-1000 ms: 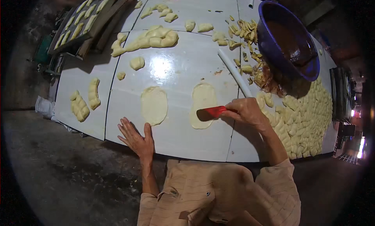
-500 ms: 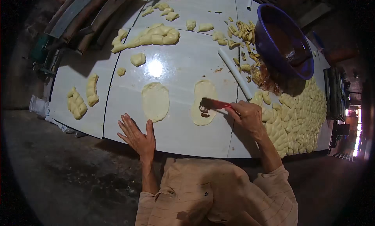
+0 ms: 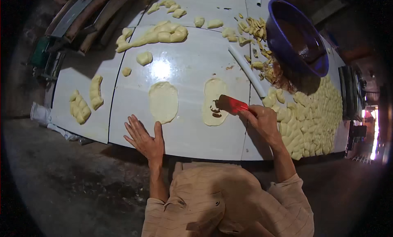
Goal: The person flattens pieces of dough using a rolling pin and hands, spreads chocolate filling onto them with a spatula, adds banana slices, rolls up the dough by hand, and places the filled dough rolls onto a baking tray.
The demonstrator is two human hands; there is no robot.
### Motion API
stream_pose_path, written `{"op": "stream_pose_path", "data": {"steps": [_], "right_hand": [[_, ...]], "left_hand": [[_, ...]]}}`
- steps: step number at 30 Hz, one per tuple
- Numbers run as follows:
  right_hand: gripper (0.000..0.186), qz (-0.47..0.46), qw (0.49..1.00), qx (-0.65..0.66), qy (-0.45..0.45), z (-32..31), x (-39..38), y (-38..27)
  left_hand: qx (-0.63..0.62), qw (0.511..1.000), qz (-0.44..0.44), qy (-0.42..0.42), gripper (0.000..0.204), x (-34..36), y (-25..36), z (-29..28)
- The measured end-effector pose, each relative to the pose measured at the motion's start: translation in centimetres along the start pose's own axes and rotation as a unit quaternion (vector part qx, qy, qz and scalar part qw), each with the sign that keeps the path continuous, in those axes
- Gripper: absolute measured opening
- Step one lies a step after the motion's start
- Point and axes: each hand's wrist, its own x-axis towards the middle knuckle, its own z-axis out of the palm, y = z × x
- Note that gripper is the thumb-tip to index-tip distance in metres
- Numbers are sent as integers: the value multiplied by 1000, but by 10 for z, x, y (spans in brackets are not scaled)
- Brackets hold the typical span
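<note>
My right hand is closed around a red scraper, its dark-smeared end over a flattened oval of pale dough. Brown paste lies in a small smear on the lower half of that oval. A second flat dough oval, plain on top, lies to its left. My left hand rests with fingers spread on the table's near edge, just below the plain oval, and holds nothing.
A purple basin of brown paste stands far right, banana pieces beside it. Close by lies a white rod. Many dough pieces cover the right side. Dough lumps lie at the back, dough strips at the left.
The scraper has tilted and shifted slightly right, showing more of its red face and more of the paste smear. My left hand stays spread on the table. The whole view has shifted slightly.
</note>
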Motion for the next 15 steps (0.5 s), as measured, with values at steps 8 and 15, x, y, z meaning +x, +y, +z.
{"op": "stream_pose_path", "data": {"steps": [8, 15], "right_hand": [[37, 26, 999, 9, 28, 0, -17, -13], [35, 204, 951, 228, -37, -4, -14, -76]], "left_hand": [[-13, 997, 64, -32, 87, -3, -7, -3], [-96, 978, 151, -111, 93, -4, -18, -18]]}}
